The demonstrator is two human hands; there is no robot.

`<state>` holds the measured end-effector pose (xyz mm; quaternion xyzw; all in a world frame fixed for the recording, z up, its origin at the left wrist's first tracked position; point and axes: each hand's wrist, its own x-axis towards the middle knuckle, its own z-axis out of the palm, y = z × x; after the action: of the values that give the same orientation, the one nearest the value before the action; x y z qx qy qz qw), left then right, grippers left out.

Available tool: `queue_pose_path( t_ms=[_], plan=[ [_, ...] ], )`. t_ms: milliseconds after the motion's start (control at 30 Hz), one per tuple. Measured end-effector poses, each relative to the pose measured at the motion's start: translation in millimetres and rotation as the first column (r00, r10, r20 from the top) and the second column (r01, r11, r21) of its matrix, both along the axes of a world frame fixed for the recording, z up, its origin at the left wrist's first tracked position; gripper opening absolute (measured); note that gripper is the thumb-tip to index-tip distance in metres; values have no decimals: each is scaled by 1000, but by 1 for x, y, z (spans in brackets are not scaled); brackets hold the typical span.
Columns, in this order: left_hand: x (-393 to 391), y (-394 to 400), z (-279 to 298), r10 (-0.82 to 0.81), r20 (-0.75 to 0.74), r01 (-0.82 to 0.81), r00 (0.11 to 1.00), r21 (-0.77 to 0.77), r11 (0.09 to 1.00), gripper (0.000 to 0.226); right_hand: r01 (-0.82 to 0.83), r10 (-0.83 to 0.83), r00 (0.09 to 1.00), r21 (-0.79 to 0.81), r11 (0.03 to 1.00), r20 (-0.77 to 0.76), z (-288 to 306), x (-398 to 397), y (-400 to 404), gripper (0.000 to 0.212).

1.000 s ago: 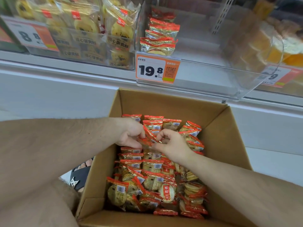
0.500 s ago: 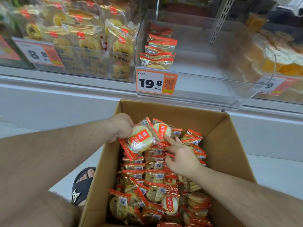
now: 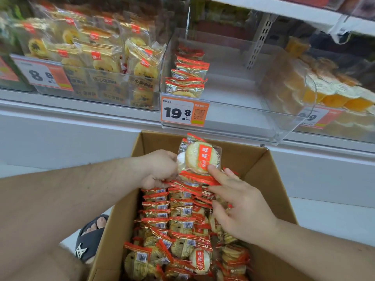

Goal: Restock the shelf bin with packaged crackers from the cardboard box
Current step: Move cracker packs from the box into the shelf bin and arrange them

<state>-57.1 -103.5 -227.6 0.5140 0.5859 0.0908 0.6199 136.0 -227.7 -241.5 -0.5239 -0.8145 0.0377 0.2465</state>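
— What's in front of you?

— A clear shelf bin (image 3: 233, 118), a short row of cracker packets (image 3: 187, 78) along its left wall, a 19.8 price tag (image 3: 184, 112) on its front. Below it stands the open cardboard box (image 3: 269, 169), packed with more packets.

— And your hands?

— My left hand (image 3: 160, 169) grips a bunch of rice cracker packets (image 3: 199, 159), raised above the box's far end. My right hand (image 3: 241, 205) is loosely spread, holding nothing, its forefinger touching the front packet.
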Motion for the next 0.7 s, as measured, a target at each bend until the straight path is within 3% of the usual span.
queue_pose_path(
  t_ms=[100,300,467,567,700],
  plan=[
    [8,-8,8,31,139,-24,990,-47,999,44,-12,11,998,15,1000,68,2,-6,1,31],
    [2,-7,23,16,379,5,925,-54,999,77,-55,38,996,204,977,82,16,-2,15,24],
    [-8,-4,46,-92,623,207,777,-114,972,76,-103,81,992,277,955,93,26,1,22,20],
    [-7,-5,58,-137,565,189,814,-34,981,47,-124,100,990,277,953,99,30,2,26,21],
    [-3,-4,63,-95,422,44,901,129,991,39,-125,135,991,254,959,-21,43,3,35,18]
  ],
)
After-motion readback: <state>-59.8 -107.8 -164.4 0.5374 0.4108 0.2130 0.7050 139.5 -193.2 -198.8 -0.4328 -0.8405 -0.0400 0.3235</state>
